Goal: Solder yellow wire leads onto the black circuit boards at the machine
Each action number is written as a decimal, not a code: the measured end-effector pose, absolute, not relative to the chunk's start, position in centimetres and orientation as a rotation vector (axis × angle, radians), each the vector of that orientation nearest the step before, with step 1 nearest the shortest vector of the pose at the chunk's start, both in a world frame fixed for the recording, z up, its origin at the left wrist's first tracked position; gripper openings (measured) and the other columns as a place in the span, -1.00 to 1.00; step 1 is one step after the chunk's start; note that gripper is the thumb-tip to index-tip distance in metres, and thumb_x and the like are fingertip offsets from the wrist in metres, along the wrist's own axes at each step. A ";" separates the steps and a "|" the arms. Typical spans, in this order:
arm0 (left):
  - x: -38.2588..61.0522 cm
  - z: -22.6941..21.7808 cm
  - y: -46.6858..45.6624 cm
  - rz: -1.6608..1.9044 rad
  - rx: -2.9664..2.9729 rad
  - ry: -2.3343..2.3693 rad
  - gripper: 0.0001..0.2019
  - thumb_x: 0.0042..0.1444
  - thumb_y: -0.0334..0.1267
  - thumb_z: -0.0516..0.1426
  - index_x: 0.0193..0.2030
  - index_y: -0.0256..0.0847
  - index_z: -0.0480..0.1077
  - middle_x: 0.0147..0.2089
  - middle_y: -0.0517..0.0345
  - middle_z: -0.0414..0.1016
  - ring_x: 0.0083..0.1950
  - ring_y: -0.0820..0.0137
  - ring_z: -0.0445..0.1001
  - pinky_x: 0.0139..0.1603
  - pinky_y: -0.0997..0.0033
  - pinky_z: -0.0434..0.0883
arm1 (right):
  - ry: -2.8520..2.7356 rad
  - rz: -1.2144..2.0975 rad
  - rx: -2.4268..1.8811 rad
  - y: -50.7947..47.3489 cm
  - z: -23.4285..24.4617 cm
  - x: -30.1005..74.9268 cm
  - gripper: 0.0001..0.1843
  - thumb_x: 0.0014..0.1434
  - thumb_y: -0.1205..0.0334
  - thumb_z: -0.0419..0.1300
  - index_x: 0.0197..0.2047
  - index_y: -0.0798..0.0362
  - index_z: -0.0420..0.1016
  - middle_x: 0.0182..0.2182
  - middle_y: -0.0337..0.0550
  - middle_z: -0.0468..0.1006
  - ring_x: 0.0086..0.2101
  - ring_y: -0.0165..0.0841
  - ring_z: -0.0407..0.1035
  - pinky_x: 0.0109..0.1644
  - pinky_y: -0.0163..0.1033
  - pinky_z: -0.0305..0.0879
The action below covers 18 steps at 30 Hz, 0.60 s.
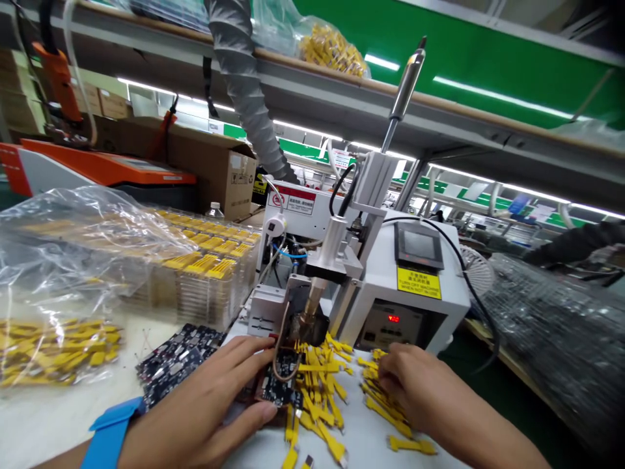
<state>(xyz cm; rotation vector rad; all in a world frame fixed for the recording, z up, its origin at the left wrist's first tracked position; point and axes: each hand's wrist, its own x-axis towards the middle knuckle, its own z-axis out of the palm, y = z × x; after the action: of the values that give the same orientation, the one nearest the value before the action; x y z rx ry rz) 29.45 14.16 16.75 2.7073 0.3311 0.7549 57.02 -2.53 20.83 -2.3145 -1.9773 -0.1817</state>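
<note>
My left hand [219, 394], with a blue band at the wrist, reaches under the head of a bench machine. Its thumb and forefinger grip a dark circuit board [278, 389] at the board's left side. Above the board is the metal machine tip [308, 316], with a looped brown tube beside it. Yellow flex cables [319, 391] lie loosely against the board's right side. My right hand [415, 381] is closed, fingertips bent down into a second heap of yellow flex cables [388, 407]. Whatever its fingers pinch is hidden.
More dark circuit boards [180, 358] lie left of the machine. A clear bag [63, 352] of yellow cables and stacked clear trays [205, 286] stand farther left. The machine's control box [415, 280] rises behind my right hand; a shelf [312, 75] runs overhead.
</note>
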 end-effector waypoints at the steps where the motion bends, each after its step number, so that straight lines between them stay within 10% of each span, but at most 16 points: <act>1: 29.4 16.8 14.2 0.756 2.703 0.329 -0.57 0.21 -0.14 0.16 0.22 -0.01 0.28 0.25 0.09 0.34 0.23 0.15 0.33 0.19 0.19 0.36 | -1.997 -0.193 -2.300 -2.8 20.5 56.9 -0.73 0.04 0.55 0.15 -0.58 0.04 0.44 -0.56 -0.17 0.44 -0.53 -0.31 0.40 -0.49 -0.34 0.20; 18: 29.2 16.8 14.0 0.734 2.729 0.367 -0.56 0.21 -0.12 0.15 0.22 -0.06 0.27 0.26 0.02 0.32 0.24 0.10 0.32 0.19 0.11 0.36 | -2.086 -0.116 -2.523 -1.5 19.3 53.2 -0.77 -0.02 0.59 0.14 -0.39 0.09 0.50 -0.44 -0.06 0.56 -0.42 -0.19 0.50 -0.42 -0.26 0.31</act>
<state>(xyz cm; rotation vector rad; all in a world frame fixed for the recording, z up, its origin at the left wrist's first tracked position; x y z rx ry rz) 29.19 13.95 16.77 2.7288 0.3670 0.7341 53.24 -1.49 19.33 -2.5232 -2.0861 -0.1163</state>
